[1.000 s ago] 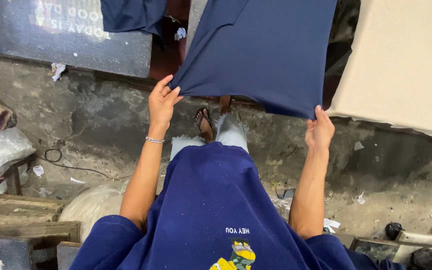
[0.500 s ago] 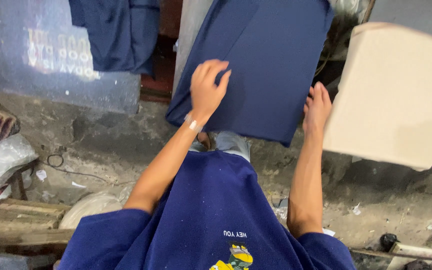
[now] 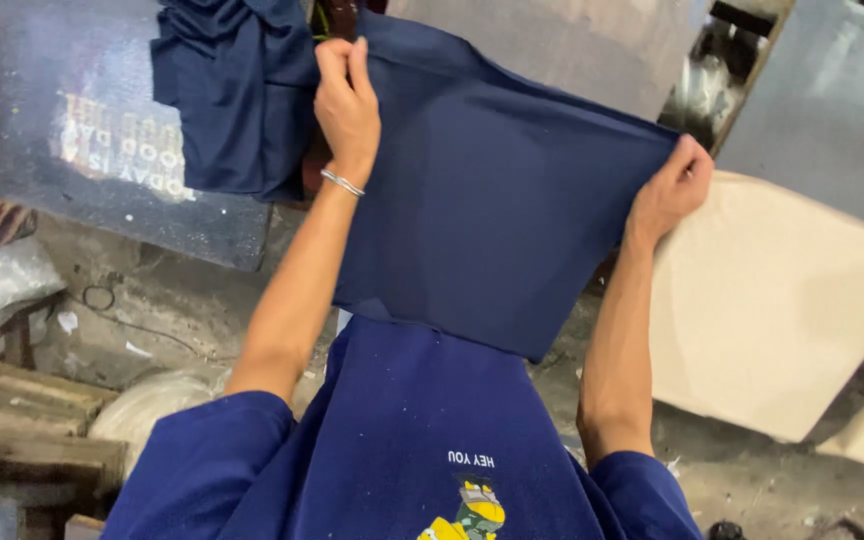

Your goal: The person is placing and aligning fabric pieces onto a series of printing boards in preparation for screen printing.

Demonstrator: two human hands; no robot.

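Dusty concrete floor (image 3: 152,300) lies below. Left hand (image 3: 347,105) at eleven o'clock and right hand (image 3: 674,190) at three o'clock each pinch closed on the navy cloth (image 3: 492,200), spread at centre.

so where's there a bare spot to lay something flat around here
The beige board right of the navy cloth is bare. So is the grey board above it. Left is crowded: bunched navy cloth overlaps the dark printed board. Both hands, left and right, hold the cloth.
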